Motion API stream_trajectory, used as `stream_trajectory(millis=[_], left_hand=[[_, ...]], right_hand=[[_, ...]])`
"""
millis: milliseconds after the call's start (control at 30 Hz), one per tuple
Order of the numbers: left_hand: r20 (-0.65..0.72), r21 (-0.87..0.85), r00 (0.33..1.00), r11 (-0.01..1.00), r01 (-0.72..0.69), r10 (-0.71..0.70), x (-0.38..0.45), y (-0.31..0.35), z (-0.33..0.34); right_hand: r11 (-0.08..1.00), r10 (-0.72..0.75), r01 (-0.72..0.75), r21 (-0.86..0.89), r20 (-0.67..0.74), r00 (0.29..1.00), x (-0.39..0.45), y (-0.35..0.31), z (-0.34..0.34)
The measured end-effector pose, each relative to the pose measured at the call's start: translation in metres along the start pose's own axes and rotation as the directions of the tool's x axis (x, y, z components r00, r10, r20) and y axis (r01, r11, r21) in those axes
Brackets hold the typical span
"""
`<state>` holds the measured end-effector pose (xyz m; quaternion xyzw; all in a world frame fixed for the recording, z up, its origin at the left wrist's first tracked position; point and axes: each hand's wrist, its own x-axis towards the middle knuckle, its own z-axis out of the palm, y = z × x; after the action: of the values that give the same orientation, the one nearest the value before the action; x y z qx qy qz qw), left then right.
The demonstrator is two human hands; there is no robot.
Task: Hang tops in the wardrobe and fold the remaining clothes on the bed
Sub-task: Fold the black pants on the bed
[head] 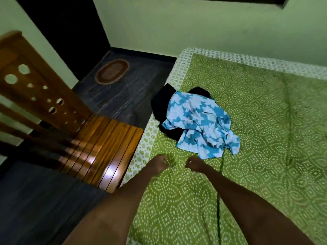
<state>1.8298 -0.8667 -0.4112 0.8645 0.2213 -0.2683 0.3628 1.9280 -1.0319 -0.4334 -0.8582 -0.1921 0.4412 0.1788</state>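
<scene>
A crumpled blue-and-white patterned top [201, 124] lies on the bed's green patterned sheet [256, 112], near the left edge. Under it a black garment [161, 103] sticks out to the left and behind. Both my arms reach forward over the sheet. My left hand [159, 164] is closed in a fist just below and left of the blue top. My right hand [194, 163] is also a fist, just under the top's lower hem. Neither hand holds or touches any cloth.
A wooden chair [99, 147] with a slatted seat stands against the bed's left side. Dark floor with an oval brown mat [112, 71] lies beyond it. A dark doorway [70, 32] opens at the back left. Green walls bound the bed's far side.
</scene>
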Motion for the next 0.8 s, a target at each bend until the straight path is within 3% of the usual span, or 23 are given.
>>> stream_trajectory(millis=[100, 200, 267, 333, 367, 467, 533, 600, 667, 733, 800], left_hand=[[-0.003, -0.065, 1.0, 0.998, 0.016, -0.017, 0.054, -0.007, 0.003], [0.008, -0.137, 0.998, 0.988, 0.068, -0.067, 0.093, -0.013, 0.008], [0.018, -0.178, 0.996, 0.98, 0.084, -0.082, 0.119, -0.022, 0.014], [0.015, -0.209, 0.995, 0.973, 0.095, -0.094, 0.136, -0.031, 0.019], [0.013, -0.226, 0.994, 0.968, 0.11, -0.11, 0.147, -0.038, 0.023], [-0.024, -0.24, 0.99, 0.962, 0.128, -0.137, 0.165, -0.05, 0.033], [-0.037, -0.249, 0.992, 0.963, 0.107, -0.12, 0.171, -0.059, 0.039], [-0.055, -0.321, 0.991, 0.942, 0.099, -0.123, 0.177, -0.07, 0.045], [-0.051, -0.452, 0.99, 0.887, 0.097, -0.134, 0.178, -0.079, 0.044], [0.004, -0.6, 0.983, 0.786, 0.149, -0.184, 0.175, -0.079, 0.034], [0.154, -0.788, 0.945, 0.541, 0.293, -0.288, 0.172, -0.072, 0.022]], right_hand=[[0.981, 0.128, -0.113, 0.155, -0.088, 0.988, 0.051, 0.001, -0.023], [0.929, 0.197, -0.134, 0.344, -0.154, 0.968, 0.099, 0.005, -0.037], [0.913, 0.241, -0.122, 0.389, -0.276, 0.93, 0.131, 0.007, -0.038], [0.959, 0.218, -0.097, 0.266, -0.475, 0.853, 0.153, 0.005, -0.032], [0.981, 0.159, -0.078, 0.177, -0.508, 0.847, 0.167, 0.001, -0.026], [0.996, -0.072, 0.049, -0.08, -0.316, 0.946, 0.203, -0.017, -0.006], [0.984, -0.026, -0.015, -0.179, -0.222, 0.975, 0.227, -0.024, 0.004], [0.977, 0.08, -0.134, -0.165, -0.299, 0.951, 0.244, -0.03, 0.008], [0.977, 0.127, -0.182, -0.109, -0.388, 0.913, 0.255, -0.033, 0.002], [0.989, 0.148, -0.14, 0.051, -0.427, 0.892, 0.257, -0.035, -0.006], [0.967, 0.16, -0.058, 0.249, -0.414, 0.896, 0.241, -0.041, -0.016]])
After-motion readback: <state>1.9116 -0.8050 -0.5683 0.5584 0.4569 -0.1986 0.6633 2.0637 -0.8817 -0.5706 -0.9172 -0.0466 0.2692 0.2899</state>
